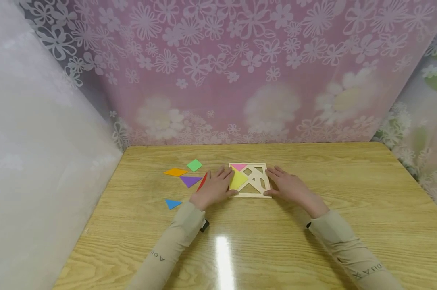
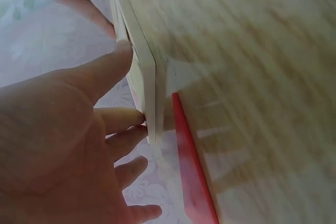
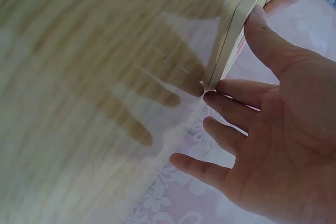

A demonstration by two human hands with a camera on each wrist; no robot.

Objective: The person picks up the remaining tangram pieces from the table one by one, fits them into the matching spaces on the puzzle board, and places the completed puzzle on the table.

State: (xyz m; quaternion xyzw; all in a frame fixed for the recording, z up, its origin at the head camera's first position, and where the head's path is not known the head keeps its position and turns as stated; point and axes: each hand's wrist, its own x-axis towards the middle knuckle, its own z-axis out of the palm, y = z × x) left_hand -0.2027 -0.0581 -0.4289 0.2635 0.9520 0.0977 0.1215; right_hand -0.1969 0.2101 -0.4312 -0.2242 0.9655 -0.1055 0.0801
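A square wooden tangram tray (image 1: 252, 195) lies flat on the table, with a yellow triangle piece (image 1: 239, 179) and a pink triangle piece (image 1: 239, 166) in its left part. The other cutouts show bare. My left hand (image 1: 215, 187) touches the tray's left edge, fingers extended, thumb at the near corner. Along the opposite edge, my right hand (image 1: 287, 185) rests its fingertips and thumb with the fingers spread. Just left of the tray, a red piece (image 2: 190, 166) lies on the table, partly hidden by my left hand in the head view.
Loose pieces lie to the left: a green square (image 1: 194, 165), an orange parallelogram (image 1: 175, 172), a purple triangle (image 1: 190, 181) and a blue triangle (image 1: 173, 204). The wooden table (image 1: 269, 249) meets a pink flowered cloth (image 1: 211, 80) at the back.
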